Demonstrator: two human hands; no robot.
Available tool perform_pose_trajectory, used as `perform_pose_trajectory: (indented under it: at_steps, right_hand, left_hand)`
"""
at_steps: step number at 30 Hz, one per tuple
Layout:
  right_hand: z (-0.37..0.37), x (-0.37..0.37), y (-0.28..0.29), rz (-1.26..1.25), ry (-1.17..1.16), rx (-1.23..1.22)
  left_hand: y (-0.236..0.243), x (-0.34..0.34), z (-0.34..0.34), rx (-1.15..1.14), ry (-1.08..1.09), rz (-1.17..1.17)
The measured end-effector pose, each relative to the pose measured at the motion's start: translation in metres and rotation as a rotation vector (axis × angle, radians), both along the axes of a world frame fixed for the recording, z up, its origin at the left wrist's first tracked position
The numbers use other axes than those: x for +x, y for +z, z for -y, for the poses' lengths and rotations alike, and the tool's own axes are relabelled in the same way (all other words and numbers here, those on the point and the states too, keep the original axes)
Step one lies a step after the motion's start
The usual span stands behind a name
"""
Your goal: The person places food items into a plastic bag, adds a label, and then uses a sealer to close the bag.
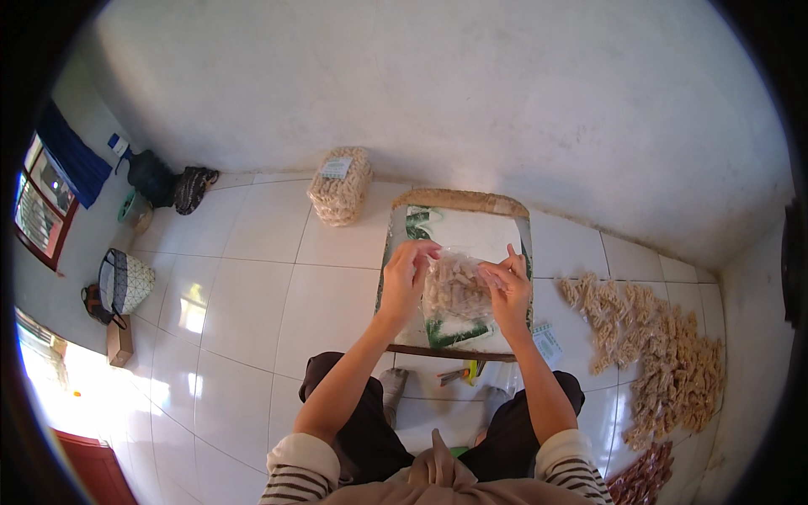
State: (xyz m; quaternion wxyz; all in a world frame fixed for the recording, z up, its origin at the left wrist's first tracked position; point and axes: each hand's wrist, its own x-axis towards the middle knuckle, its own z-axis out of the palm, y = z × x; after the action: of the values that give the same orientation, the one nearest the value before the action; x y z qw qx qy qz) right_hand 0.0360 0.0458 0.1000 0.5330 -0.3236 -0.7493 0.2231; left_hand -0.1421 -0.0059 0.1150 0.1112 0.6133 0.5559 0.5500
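Observation:
A clear plastic bag [457, 290] with pale beige pieces inside lies over a low small table [459, 199]. My left hand [407, 276] has its bent fingers closed on the bag's upper left edge. On the opposite side, my right hand [508, 290] pinches the upper right edge, one finger raised. Beneath the bag, a white and green sheet [488, 227] covers much of the tabletop. The bag's contents are blurred by the plastic.
A labelled bundle of beige packets [339, 189] stands by the wall. Many beige packets [665, 362] spread over the right floor, with reddish packets [642, 477] nearer. A green-white card [547, 343] and small tools [461, 374] lie near the table. A patterned basket [126, 282] stands left.

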Motion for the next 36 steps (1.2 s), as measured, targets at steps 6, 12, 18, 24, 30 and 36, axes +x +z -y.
perform_pose_trajectory:
  at_steps: [6, 12, 18, 24, 30, 36]
  right_hand:
    - [0.004, -0.006, 0.000, -0.010, 0.049, 0.042]
    - [0.001, -0.002, 0.003, 0.044, 0.065, 0.030]
    - [0.002, -0.006, 0.006, 0.097, 0.152, -0.022]
    - [0.001, -0.004, 0.010, 0.103, 0.164, -0.067]
    - [0.004, -0.005, 0.013, 0.132, 0.159, -0.153]
    - [-0.002, -0.002, 0.003, 0.102, 0.141, -0.116]
  left_hand:
    - [0.002, -0.004, -0.006, 0.125, -0.170, -0.142]
    - [-0.011, -0.005, -0.003, 0.053, -0.079, 0.151]
    - [-0.012, 0.021, -0.005, 0.239, -0.229, 0.680]
    - [-0.014, 0.013, -0.002, -0.102, -0.330, 0.757]
    - [-0.015, 0.013, -0.007, -0.055, -0.302, 0.937]
    - [-0.021, 0.025, 0.002, 0.266, 0.093, 0.620]
